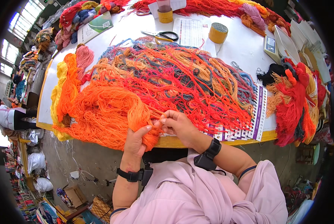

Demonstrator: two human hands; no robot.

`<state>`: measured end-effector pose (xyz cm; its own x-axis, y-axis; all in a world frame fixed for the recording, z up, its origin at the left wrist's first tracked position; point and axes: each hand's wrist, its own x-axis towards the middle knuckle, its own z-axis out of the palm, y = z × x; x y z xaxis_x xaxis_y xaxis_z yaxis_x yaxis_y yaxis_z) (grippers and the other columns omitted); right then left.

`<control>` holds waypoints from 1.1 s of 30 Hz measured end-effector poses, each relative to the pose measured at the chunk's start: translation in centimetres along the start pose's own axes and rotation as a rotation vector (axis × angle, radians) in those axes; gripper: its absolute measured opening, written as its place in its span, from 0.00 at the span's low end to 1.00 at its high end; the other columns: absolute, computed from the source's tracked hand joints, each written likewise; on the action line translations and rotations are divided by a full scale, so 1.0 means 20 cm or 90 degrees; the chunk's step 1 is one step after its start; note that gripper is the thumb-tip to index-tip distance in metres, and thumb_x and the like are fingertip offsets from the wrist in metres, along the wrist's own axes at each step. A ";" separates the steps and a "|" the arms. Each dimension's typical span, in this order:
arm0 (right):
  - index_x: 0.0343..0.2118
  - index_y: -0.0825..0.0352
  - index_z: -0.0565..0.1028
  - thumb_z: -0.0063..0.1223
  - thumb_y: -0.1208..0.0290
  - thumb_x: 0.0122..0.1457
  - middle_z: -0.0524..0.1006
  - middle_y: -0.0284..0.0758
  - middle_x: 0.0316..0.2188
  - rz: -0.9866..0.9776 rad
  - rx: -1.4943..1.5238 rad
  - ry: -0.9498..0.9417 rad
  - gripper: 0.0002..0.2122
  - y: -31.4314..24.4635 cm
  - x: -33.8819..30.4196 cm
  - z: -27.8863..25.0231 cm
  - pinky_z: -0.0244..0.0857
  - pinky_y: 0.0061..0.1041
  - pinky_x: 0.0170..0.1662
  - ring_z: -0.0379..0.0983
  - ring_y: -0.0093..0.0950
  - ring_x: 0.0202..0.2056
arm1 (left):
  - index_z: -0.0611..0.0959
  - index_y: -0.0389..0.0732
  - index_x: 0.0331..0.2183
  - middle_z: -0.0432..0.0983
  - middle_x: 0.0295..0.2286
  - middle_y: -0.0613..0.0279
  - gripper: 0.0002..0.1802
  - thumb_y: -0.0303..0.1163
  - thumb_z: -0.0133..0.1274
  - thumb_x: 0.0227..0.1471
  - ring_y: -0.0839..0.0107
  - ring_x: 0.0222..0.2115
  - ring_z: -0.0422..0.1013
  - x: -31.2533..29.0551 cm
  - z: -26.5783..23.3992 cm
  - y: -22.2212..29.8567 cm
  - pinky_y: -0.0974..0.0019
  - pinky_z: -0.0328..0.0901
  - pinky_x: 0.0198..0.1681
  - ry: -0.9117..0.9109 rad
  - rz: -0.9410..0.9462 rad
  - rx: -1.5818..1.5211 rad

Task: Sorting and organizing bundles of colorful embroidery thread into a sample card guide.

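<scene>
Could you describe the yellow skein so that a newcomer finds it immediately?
Find the white table, then its left end. Left of the orange heap that the left hand holds, the yellow skein lies outermost. Its yellow colour sets it apart from the orange skein beside it.

A heap of mixed yarn (pixel 189 82) blocked the direct surface path from the right hand (pixel 180 126) to the far part of the table (pixel 245 52); the space above the heap was open. Orange yarn (pixel 99 112) filled the area to the left of the left hand (pixel 136 142). On the right, a narrow bare strip ran between perforated cards (pixel 259 112) and a multicoloured yarn bundle (pixel 299 100); a grey device (pixel 271 47) stood near its far end. Beyond the heap, scissors (pixel 170 35) and a yellow tape roll (pixel 218 33) formed obstacles, with a printed sheet (pixel 189 30) between them.
</scene>
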<state>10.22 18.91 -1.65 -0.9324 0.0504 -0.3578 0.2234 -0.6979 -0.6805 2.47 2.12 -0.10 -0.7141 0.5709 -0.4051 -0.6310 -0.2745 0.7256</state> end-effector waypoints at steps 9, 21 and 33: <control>0.36 0.65 0.75 0.57 0.69 0.60 0.74 0.26 0.28 0.005 -0.125 0.000 0.07 -0.01 0.06 0.08 0.65 0.18 0.30 0.70 0.15 0.29 | 0.72 0.37 0.51 0.75 0.45 0.58 0.27 0.14 0.54 0.47 0.66 0.45 0.73 0.01 0.01 -0.02 0.63 0.70 0.49 0.012 0.023 0.014; 0.37 0.64 0.72 0.53 0.66 0.62 0.73 0.25 0.27 0.044 0.081 -0.016 0.07 -0.04 0.02 0.02 0.61 0.17 0.30 0.65 0.15 0.26 | 0.79 0.36 0.41 0.76 0.40 0.58 0.17 0.17 0.51 0.46 0.66 0.43 0.73 0.02 -0.07 0.03 0.61 0.69 0.50 -0.046 -0.004 -0.061; 0.34 0.68 0.75 0.48 0.73 0.63 0.75 0.38 0.37 -0.351 0.152 0.051 0.06 -0.51 -0.42 -0.19 0.64 0.28 0.49 0.71 0.25 0.38 | 0.71 0.29 0.48 0.73 0.35 0.60 0.20 0.24 0.50 0.54 0.84 0.19 0.58 0.20 -0.97 1.03 0.79 0.58 0.25 -0.079 0.340 -0.302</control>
<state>16.91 28.26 5.89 -0.8661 0.4976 -0.0468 -0.3651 -0.6938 -0.6207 -19.33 -16.22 2.49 -0.9397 0.3412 0.0239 -0.2895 -0.8305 0.4760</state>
